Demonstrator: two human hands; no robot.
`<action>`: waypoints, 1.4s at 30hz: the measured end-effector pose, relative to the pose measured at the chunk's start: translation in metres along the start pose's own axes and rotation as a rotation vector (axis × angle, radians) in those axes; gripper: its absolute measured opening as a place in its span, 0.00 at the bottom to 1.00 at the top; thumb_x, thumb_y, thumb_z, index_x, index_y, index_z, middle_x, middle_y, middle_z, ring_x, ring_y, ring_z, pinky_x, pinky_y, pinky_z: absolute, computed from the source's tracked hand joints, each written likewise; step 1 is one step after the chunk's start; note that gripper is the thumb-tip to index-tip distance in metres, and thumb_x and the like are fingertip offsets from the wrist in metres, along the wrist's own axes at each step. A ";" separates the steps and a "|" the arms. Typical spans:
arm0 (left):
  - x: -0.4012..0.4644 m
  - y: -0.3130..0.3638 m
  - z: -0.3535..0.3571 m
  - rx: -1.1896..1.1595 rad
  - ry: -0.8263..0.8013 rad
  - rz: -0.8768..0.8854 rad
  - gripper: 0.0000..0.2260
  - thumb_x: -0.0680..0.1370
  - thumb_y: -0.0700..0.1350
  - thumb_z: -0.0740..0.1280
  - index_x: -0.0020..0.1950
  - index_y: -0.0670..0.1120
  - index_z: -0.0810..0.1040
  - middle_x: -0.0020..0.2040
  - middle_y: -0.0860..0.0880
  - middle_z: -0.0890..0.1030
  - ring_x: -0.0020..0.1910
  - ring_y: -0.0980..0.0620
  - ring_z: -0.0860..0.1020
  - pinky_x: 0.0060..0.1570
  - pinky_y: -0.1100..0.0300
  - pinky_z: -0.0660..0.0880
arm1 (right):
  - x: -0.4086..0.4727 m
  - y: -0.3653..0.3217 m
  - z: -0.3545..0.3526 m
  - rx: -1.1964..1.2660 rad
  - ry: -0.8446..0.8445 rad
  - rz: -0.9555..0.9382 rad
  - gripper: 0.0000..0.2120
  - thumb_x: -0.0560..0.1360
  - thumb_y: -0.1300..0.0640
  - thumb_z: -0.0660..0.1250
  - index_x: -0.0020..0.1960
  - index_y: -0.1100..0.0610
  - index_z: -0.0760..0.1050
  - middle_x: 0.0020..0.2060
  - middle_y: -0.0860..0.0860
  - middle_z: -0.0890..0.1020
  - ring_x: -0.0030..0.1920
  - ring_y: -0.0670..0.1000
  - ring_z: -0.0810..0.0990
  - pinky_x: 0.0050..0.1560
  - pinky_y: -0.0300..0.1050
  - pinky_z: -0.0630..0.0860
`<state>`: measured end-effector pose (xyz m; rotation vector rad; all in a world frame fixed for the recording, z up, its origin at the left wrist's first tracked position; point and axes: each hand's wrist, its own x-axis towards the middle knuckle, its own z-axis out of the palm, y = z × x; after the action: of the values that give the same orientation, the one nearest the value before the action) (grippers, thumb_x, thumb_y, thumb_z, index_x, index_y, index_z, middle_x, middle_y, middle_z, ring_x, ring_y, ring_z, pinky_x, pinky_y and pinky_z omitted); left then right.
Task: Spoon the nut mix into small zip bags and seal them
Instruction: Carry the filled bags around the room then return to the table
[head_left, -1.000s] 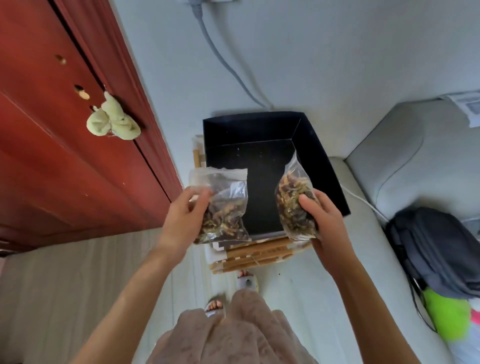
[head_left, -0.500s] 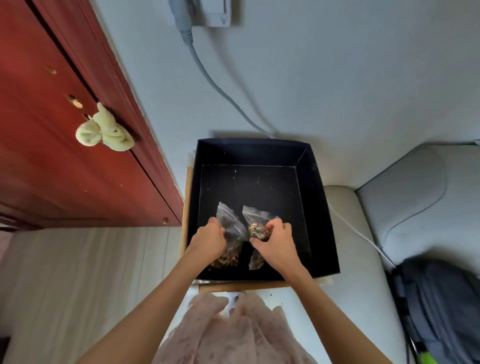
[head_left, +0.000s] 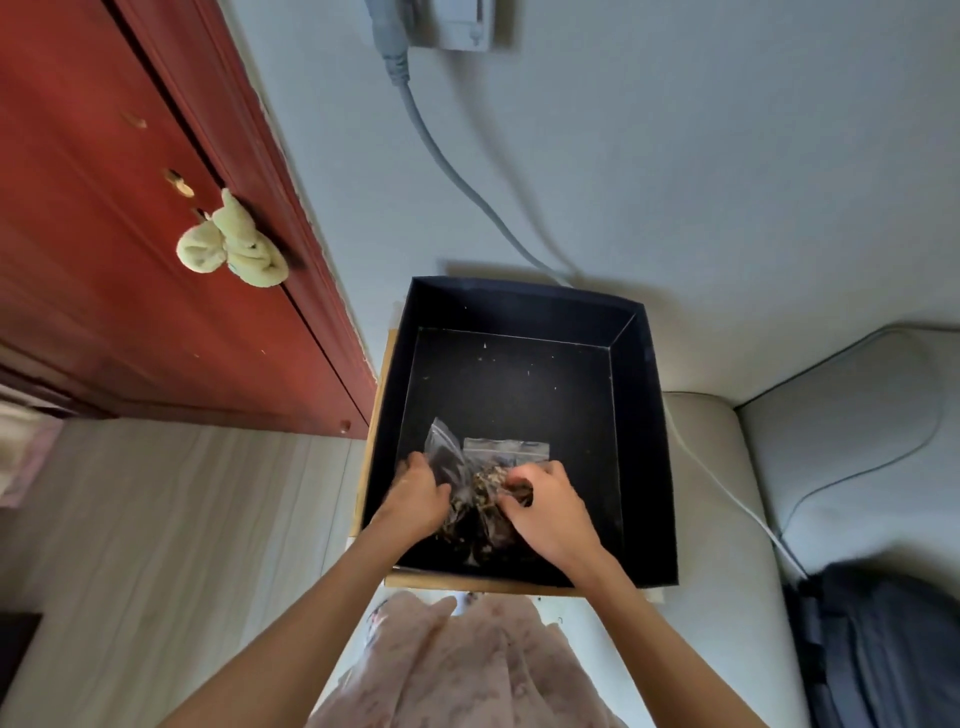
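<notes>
Black box (head_left: 644, 415), red-brown door (head_left: 104, 234), pale green cloth (head_left: 228, 249), pink floral-patterned garment (head_left: 467, 670)

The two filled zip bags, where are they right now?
In the head view, both zip bags lie on the floor of the black box, near its front wall, side by side between the left hand and the right hand.

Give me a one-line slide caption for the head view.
Both hands, left and right, on filled zip bags in black box.
</notes>
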<state>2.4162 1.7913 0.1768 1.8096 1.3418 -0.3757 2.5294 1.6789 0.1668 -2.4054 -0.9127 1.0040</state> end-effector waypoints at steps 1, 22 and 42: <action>-0.001 0.001 -0.001 -0.025 -0.005 0.000 0.22 0.80 0.44 0.61 0.70 0.37 0.59 0.68 0.38 0.68 0.65 0.40 0.70 0.64 0.52 0.67 | 0.001 0.000 -0.003 0.005 -0.016 0.003 0.14 0.76 0.48 0.65 0.60 0.50 0.75 0.59 0.50 0.70 0.57 0.52 0.75 0.54 0.41 0.70; -0.167 -0.193 -0.032 -0.897 0.736 0.046 0.10 0.79 0.35 0.61 0.45 0.45 0.79 0.38 0.47 0.83 0.36 0.52 0.81 0.41 0.57 0.77 | -0.075 -0.110 0.025 0.826 -0.223 -0.297 0.08 0.77 0.58 0.63 0.48 0.58 0.80 0.37 0.54 0.84 0.40 0.52 0.83 0.42 0.42 0.80; -0.295 -0.186 0.189 -1.620 1.694 -0.901 0.09 0.80 0.38 0.60 0.46 0.43 0.80 0.39 0.44 0.83 0.38 0.47 0.80 0.36 0.65 0.78 | -0.099 -0.150 0.176 -0.167 -1.068 -0.476 0.08 0.80 0.60 0.60 0.46 0.58 0.77 0.38 0.56 0.81 0.37 0.54 0.79 0.39 0.46 0.76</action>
<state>2.1794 1.4727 0.1743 -0.3337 2.1794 1.7023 2.2844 1.7342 0.1794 -1.4797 -1.8299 2.0626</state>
